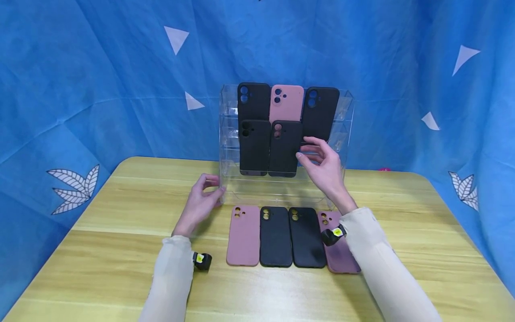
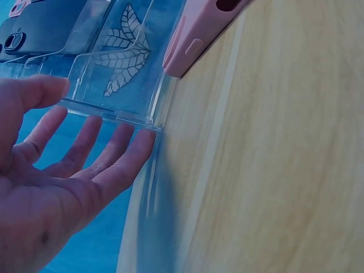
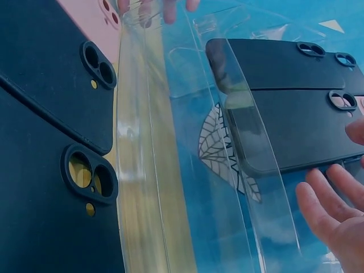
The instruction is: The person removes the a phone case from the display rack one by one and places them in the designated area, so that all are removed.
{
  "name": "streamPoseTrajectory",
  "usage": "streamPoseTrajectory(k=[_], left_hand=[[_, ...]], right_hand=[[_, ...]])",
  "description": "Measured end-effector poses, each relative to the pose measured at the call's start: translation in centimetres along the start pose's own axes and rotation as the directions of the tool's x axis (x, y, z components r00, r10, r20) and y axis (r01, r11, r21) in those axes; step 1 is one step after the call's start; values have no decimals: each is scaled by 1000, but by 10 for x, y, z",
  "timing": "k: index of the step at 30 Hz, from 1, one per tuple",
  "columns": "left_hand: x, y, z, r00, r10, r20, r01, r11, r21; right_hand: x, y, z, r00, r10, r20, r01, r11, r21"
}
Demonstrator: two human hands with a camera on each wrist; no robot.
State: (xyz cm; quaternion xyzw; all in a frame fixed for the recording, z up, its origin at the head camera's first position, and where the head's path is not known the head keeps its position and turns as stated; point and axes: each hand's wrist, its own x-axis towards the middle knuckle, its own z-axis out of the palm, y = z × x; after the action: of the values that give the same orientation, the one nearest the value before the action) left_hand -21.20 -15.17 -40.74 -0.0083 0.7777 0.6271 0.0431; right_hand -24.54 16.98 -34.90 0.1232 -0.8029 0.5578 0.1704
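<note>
A clear acrylic tiered stand (image 1: pixel 277 185) holds upright phone cases. Its top row has a black case (image 1: pixel 254 102), a pink case (image 1: pixel 287 103) and another black case (image 1: pixel 320 111). One tier lower stand a black case (image 1: pixel 254 152) and, beside it, a second black case (image 1: pixel 286 154). My right hand (image 1: pixel 323 165) has loosely bent fingers at that second case's right edge, with nothing gripped; in the right wrist view its fingertips (image 3: pixel 313 199) come close to the case's edge. At the stand's lower left side, my left hand (image 1: pixel 201 201) touches the clear plastic with spread fingers (image 2: pixel 122 162).
In front of the stand, a pink case (image 1: pixel 243 237), two black cases (image 1: pixel 276 239) and another pink case (image 1: pixel 339 252) lie in a row on the wooden table (image 1: pixel 120 250). My right forearm partly covers the last one. A blue curtain (image 1: pixel 132 67) hangs behind.
</note>
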Motion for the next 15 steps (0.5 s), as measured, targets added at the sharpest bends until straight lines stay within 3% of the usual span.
streamPoseTrajectory(k=[9,15], left_hand=[[1,-1,0,1000,0,-3,0,1000,0],[1,-1,0,1000,4,0,-4,1000,-9]], right_hand=[[4,4,8,998,24,-50,-23,1000,12],[6,9,15,991,-10,-135,20,997,70]])
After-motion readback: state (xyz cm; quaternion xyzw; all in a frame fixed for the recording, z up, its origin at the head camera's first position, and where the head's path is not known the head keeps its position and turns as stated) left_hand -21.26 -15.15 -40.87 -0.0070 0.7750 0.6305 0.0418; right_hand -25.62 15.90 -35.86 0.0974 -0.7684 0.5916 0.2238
